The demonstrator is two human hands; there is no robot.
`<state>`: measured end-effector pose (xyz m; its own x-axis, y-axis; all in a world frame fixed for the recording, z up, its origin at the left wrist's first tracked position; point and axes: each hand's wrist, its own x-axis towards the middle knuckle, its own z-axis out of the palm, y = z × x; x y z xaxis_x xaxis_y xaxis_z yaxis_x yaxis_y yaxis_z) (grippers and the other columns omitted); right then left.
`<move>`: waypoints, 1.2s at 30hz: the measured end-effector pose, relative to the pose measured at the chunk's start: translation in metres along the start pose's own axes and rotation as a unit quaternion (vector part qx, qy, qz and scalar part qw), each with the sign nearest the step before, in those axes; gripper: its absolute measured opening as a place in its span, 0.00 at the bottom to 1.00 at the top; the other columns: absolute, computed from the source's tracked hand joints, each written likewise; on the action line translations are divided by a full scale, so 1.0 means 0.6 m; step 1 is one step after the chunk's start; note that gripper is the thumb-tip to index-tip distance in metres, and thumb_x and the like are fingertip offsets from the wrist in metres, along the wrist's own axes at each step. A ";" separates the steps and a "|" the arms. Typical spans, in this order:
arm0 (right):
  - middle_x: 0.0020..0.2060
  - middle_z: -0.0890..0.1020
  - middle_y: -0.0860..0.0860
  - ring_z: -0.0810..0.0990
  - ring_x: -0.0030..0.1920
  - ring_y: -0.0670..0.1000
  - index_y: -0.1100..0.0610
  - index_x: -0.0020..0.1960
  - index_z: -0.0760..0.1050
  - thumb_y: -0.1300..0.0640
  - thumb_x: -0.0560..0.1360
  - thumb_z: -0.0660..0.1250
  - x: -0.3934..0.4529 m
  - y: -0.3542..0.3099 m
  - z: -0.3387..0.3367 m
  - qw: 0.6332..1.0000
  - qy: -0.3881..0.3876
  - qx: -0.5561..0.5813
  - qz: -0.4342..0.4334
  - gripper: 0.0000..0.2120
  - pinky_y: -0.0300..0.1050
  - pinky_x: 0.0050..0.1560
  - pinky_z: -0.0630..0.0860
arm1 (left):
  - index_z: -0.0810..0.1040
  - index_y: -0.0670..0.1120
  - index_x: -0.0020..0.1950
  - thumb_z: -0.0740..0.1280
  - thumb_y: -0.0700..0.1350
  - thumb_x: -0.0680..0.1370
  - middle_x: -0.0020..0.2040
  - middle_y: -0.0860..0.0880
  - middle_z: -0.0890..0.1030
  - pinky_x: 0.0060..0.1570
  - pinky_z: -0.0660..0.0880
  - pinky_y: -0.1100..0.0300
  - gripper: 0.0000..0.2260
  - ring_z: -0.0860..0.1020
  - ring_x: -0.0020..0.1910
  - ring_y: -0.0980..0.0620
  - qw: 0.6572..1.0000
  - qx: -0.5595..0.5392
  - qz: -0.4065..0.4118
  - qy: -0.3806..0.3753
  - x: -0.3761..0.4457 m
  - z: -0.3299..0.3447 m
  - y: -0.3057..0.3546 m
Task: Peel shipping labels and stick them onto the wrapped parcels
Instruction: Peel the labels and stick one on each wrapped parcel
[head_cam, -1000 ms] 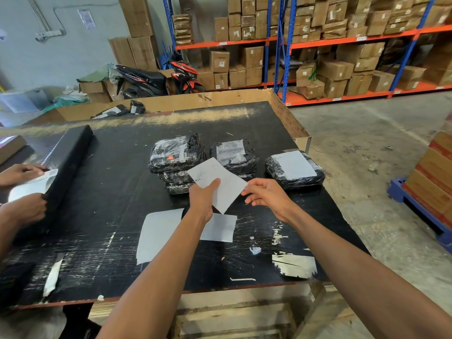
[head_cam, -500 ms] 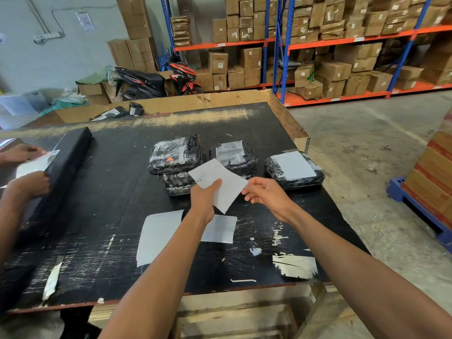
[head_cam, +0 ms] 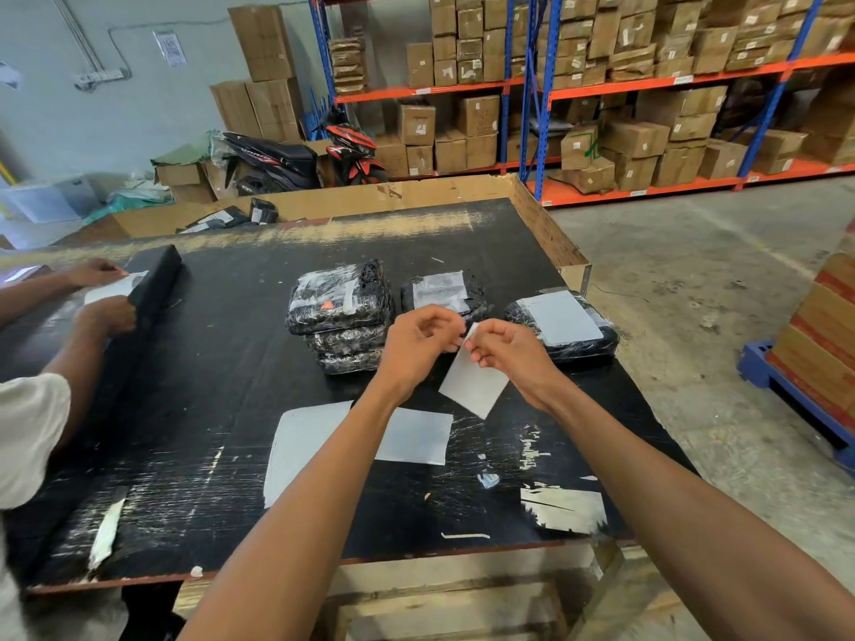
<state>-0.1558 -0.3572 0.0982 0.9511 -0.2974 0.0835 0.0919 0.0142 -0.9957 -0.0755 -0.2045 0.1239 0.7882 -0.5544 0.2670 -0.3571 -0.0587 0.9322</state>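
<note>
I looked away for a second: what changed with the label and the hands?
The label turned from flat to hanging down. Both hands, left hand and right hand, came together and now pinch its top corner, as if to peel it. The parcels and the sheets on the table stayed put.

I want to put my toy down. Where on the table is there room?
Bare table lies behind the parcels, and between the long black box and the stack. It is crowded near the hands: label sheets and parcels sit close together.
</note>
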 end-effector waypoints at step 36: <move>0.48 0.81 0.57 0.82 0.47 0.51 0.65 0.50 0.77 0.64 0.81 0.63 -0.017 0.048 -0.068 0.890 0.231 0.352 0.176 0.05 0.37 0.39 0.83 | 0.74 0.41 0.45 0.63 0.36 0.80 0.43 0.45 0.78 0.49 0.79 0.55 0.04 0.79 0.43 0.49 0.848 -0.422 -0.250 0.202 0.026 -0.116 -0.024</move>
<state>-0.1748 -0.3929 0.0673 0.7495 -0.5149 -0.4160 0.1295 0.7304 -0.6707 -0.0234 -0.1545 0.1317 0.9041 -0.2948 -0.3093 0.4224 0.5070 0.7513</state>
